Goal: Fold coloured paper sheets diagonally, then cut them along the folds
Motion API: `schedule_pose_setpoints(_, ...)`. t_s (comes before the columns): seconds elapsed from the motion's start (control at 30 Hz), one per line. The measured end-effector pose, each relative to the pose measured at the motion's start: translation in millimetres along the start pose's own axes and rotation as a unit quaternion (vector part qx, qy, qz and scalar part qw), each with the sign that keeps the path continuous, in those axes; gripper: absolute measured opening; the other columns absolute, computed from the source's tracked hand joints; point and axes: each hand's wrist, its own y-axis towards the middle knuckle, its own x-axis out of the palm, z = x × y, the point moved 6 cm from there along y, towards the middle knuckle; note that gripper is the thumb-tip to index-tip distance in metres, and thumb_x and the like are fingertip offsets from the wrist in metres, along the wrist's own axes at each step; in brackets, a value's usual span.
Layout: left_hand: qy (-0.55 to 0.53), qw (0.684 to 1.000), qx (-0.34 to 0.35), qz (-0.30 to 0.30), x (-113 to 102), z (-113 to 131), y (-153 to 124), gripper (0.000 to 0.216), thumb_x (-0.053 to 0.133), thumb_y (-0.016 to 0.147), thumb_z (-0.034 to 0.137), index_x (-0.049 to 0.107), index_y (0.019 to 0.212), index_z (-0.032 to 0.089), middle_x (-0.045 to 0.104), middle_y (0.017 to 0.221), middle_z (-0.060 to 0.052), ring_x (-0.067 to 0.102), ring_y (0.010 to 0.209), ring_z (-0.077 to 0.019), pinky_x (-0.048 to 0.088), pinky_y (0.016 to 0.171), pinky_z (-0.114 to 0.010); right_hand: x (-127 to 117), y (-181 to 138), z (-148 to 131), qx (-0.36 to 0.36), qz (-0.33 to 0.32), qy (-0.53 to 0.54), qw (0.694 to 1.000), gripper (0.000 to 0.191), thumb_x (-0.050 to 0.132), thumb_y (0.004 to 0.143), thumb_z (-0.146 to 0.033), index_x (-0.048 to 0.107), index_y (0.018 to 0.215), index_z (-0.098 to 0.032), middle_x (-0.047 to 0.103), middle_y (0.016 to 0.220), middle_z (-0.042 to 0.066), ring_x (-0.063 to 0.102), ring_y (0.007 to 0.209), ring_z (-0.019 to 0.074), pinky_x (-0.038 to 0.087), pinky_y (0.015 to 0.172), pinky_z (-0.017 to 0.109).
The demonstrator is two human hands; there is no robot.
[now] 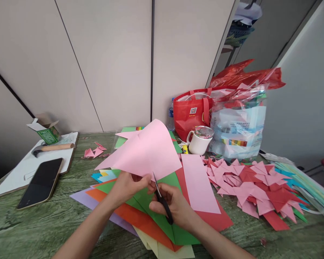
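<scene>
A large sheet of pink paper (pixel 151 151) curls upward in front of me, pinched along its near edge by my left hand (pixel 132 183). In my right hand (pixel 172 203) is a pair of black-handled scissors (pixel 163 203), fingers closed round the handles. The blade lies against the paper's lower edge, close to my left fingertips. Below both hands is a stack of coloured sheets, with green paper (pixel 178 223), orange paper (pixel 140 219) and purple paper (pixel 86 199) showing. A pink strip (pixel 198 183) lies on red paper (pixel 218 219) to the right.
At right lies a heap of folded pink and red paper pieces (pixel 248 190). Behind stand a white mug (pixel 199 144), a red bag (pixel 187 118) and a filled plastic bag (pixel 237 129). A phone (pixel 41 183), a hammer (pixel 54 147) and a small green box (pixel 47 133) are at left.
</scene>
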Motion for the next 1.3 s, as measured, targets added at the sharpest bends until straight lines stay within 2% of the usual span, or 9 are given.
schedule_pose_setpoints(0.37,-0.003,1.0,-0.004,-0.001,-0.3,-0.7,1.0,0.016,0.059,0.072,0.028,0.062,0.062,0.017,0.07,0.06,-0.002,0.068,0.062,-0.0204,0.053,0.061,-0.027,0.9,-1.0,-3.8,-0.003,0.009,-0.013,1.0,0.04,0.075,0.066,-0.047,0.054,0.081,-0.016,0.035,0.063,-0.007,0.026,0.056,0.0077,0.02,0.051,0.024)
schedule_pose_setpoints(0.63,0.0,1.0,0.002,-0.015,-2.5,0.2,0.8,0.015,0.058,0.073,0.025,0.064,0.062,0.017,0.071,0.061,-0.001,0.068,0.062,-0.0186,0.053,0.062,-0.025,1.4,-1.2,-1.8,0.013,-0.003,-0.007,1.0,0.045,0.077,0.064,-0.045,0.053,0.087,-0.016,0.047,0.068,-0.004,0.037,0.061,0.0098,0.027,0.057,0.024)
schedule_pose_setpoints(0.87,0.007,1.0,-0.002,0.004,-4.4,1.6,1.1,0.015,0.06,0.072,0.028,0.065,0.063,0.016,0.071,0.062,-0.003,0.068,0.062,-0.0196,0.054,0.062,-0.026,0.0,-0.7,0.2,0.008,0.0,-0.009,1.0,0.04,0.076,0.066,-0.045,0.055,0.083,-0.016,0.035,0.06,-0.008,0.027,0.056,0.0079,0.02,0.052,0.024)
schedule_pose_setpoints(1.3,0.007,1.0,0.003,0.002,-4.1,1.5,1.5,0.015,0.06,0.07,0.028,0.063,0.061,0.018,0.07,0.059,-0.002,0.068,0.062,-0.021,0.054,0.061,-0.028,-1.1,-1.9,3.3,0.017,0.014,-0.019,1.0,0.041,0.076,0.064,-0.049,0.056,0.079,-0.016,0.031,0.056,-0.009,0.023,0.053,0.0067,0.017,0.048,0.023)
